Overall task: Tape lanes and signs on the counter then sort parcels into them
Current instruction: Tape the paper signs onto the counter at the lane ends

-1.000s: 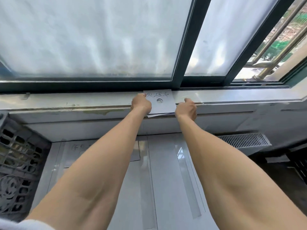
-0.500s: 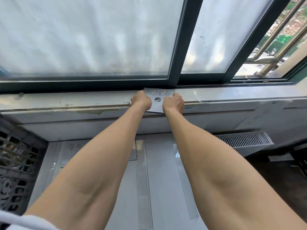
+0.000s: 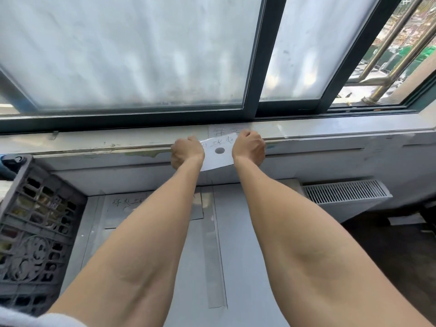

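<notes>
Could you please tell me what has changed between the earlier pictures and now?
The right hand moved left onto the dotted paper sign; with the left hand it now holds it, lifted off the sill, uncovering a second sign beneath. The counter's taped sign and crate are unchanged.

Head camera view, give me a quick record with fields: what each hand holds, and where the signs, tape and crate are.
Held sign: white paper sheet with a grey dot and handwriting, held at the pale window sill
Left hand: grips the sheet's left edge
Right hand: grips its right edge
Second sign: handwritten white paper lying on the sill, behind the held sheet
Counter sign: handwritten paper flat on the grey counter, left side
Tape: clear strip running down the counter's middle
Crate: dark plastic lattice crate, left of the counter
</notes>
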